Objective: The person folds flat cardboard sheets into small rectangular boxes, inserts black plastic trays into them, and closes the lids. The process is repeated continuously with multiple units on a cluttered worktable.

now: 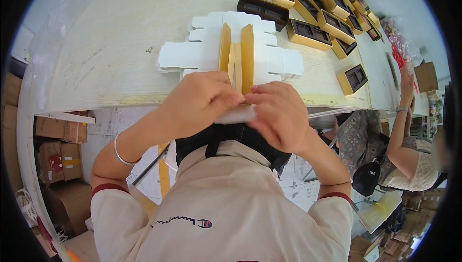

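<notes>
A partly folded gold cardboard box lies over a stack of flat white card blanks at the table's front edge. Its two long gold sides stand up and its far end gapes. My left hand is closed, fingertips pinching the box's near end. From the other side my right hand grips that same end, its thumb and fingers bent; its lower fingers are slightly blurred. Both hands meet in front of my waist and hide the near end. Part of a white flap shows between them.
A dark plastic insert tray lies just beyond the blanks. Several gold boxes with dark inserts are heaped at the back right, and one box stands apart nearer me. Another person's arm is at the right. Brown cartons fill the lower left.
</notes>
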The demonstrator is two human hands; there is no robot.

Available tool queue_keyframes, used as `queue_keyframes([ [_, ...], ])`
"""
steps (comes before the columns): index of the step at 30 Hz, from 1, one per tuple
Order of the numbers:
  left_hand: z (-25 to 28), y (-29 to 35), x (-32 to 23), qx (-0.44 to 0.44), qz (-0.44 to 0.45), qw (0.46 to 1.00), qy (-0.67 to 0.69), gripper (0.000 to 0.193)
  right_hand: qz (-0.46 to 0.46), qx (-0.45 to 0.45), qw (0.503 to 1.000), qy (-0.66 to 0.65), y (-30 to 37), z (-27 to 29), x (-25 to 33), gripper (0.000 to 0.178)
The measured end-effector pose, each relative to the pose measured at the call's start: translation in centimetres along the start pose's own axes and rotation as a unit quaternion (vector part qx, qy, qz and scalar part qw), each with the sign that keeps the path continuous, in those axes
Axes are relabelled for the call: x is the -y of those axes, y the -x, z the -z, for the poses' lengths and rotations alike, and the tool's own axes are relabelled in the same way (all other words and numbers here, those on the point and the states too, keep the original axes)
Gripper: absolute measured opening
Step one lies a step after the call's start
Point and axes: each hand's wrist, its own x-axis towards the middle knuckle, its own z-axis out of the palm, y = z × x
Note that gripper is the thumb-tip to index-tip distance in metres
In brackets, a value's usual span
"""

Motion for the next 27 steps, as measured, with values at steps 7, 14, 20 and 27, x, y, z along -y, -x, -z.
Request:
queue_keyframes([
  [7,0.0,-0.2,-0.7,-0.012,0.065,0.994,0.09,0.02,-0.188,-0.033,0.977,-0.095,-1.4,-0.8,0.2,0.025],
  [14,-1.0,-0.1,0.7,-0.093,-0.062,0.994,-0.022,0.019,-0.046,0.054,0.985,0.158,-1.3,-0.2,0.5,0.037],
  [20,-2.0,1.2,1.0,-0.112,-0.102,0.963,-0.221,0.011,-0.128,0.166,0.976,0.054,-2.0,0.1,0.6,0.023],
  [27,1.0,0.2,1.6,-0.034,-0.183,0.958,-0.22,0.011,-0.125,0.156,0.979,-0.04,-3.2,3.3,-3.8,0.026],
])
